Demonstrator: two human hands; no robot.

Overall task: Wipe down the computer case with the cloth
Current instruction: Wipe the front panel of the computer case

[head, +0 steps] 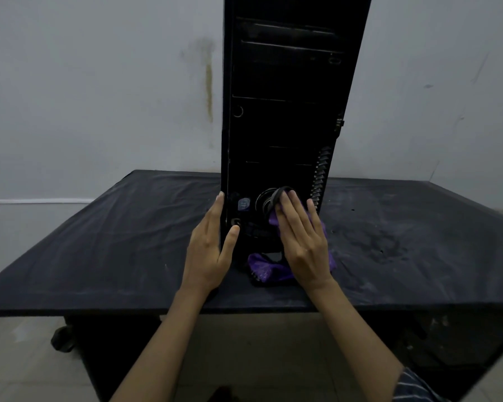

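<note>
Head view: the right hand [302, 242] presses a purple woven cloth [266, 268] flat-fingered against the tall black computer case's [282, 111] lower front; the left hand [209, 250], fingers straight, braces its left edge, likely steadying it on the dark cloth-covered tabletop [99, 242].

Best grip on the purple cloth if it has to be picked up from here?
Judging by its pose, take the bunched tail of the purple cloth lying on the table at the computer case's foot, pinching from above. The rest is pinned flat under the right hand.
</note>
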